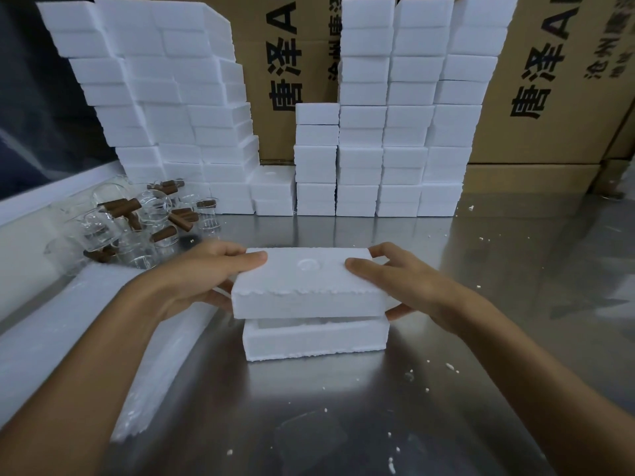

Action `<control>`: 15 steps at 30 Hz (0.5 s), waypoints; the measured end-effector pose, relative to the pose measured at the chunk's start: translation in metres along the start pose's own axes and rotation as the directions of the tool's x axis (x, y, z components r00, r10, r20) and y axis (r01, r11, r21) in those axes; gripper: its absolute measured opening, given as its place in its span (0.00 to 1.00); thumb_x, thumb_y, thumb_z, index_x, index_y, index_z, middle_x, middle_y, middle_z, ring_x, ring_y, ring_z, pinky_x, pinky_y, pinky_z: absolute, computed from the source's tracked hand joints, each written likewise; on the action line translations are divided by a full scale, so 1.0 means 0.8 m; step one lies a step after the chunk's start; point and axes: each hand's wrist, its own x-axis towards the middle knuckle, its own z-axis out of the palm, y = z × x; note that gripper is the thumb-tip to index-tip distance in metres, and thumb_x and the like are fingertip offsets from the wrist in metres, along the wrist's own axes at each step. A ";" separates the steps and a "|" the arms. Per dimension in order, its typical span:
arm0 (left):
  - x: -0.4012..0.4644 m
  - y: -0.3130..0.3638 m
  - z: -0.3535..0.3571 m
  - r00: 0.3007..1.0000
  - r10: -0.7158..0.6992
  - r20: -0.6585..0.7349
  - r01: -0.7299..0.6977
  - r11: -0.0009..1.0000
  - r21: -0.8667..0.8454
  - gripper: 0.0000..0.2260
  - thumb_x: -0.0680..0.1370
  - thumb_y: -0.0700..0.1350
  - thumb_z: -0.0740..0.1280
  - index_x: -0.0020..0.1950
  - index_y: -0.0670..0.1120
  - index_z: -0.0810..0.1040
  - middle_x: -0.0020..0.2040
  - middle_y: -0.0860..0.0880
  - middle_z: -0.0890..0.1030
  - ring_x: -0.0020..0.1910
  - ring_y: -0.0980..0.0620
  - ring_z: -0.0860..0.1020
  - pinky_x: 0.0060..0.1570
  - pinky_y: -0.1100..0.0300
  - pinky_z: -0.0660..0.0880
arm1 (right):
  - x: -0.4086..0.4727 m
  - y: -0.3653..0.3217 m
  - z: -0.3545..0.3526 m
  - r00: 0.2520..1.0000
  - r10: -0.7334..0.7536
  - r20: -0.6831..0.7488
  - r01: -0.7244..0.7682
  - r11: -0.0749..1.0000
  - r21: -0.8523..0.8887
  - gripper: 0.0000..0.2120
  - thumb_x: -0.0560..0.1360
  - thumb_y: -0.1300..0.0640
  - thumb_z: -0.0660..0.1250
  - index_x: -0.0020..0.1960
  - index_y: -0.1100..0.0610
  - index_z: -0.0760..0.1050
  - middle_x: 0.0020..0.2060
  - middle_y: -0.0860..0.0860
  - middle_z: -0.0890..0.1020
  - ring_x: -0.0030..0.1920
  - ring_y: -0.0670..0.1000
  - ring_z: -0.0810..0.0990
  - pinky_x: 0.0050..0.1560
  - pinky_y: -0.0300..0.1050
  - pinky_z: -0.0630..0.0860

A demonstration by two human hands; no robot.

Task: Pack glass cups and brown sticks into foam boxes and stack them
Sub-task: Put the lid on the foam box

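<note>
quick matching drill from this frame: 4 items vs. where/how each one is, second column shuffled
Items:
1. foam lid
2. foam box base
3. glass cups
4. cardboard cartons

Places/states:
A. clustered at the table's far left, brown sticks among them
B. behind the white foam stacks
C. gripped at both ends by the left hand and right hand, just above its mate
D. resting on the metal table, open top partly showing

Pairs: 1-C, 2-D, 3-A, 4-B

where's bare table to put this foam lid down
Bare steel lies right of the foam box base, past the right hand, and in front of it toward you. Crowded: glass cups at left, foam stacks along the back.
</note>
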 end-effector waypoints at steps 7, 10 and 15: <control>-0.002 -0.007 -0.004 0.994 0.050 0.096 -0.048 0.998 -0.030 0.17 0.66 0.59 0.74 0.52 0.55 0.84 0.49 0.50 0.86 0.47 0.46 0.84 0.37 0.56 0.81 | -0.002 0.004 0.002 0.998 0.004 0.055 -0.009 0.996 0.094 0.17 0.78 0.42 0.66 0.65 0.45 0.71 0.55 0.45 0.82 0.47 0.43 0.84 0.34 0.39 0.80; -0.001 -0.007 0.000 0.990 0.044 0.131 -0.044 0.999 -0.004 0.20 0.64 0.59 0.75 0.51 0.50 0.85 0.46 0.50 0.86 0.42 0.51 0.85 0.35 0.60 0.80 | -0.001 0.007 -0.003 0.998 0.001 0.063 -0.010 0.990 0.144 0.22 0.77 0.45 0.68 0.69 0.40 0.67 0.53 0.46 0.82 0.43 0.44 0.85 0.32 0.40 0.79; 0.008 -0.015 0.003 0.998 0.065 0.021 -0.066 0.998 0.007 0.15 0.70 0.56 0.72 0.53 0.50 0.81 0.44 0.52 0.86 0.38 0.55 0.84 0.31 0.63 0.77 | 0.000 0.004 0.009 0.999 -0.007 0.043 0.000 0.986 0.165 0.19 0.78 0.44 0.66 0.68 0.39 0.68 0.52 0.45 0.80 0.36 0.39 0.83 0.28 0.36 0.77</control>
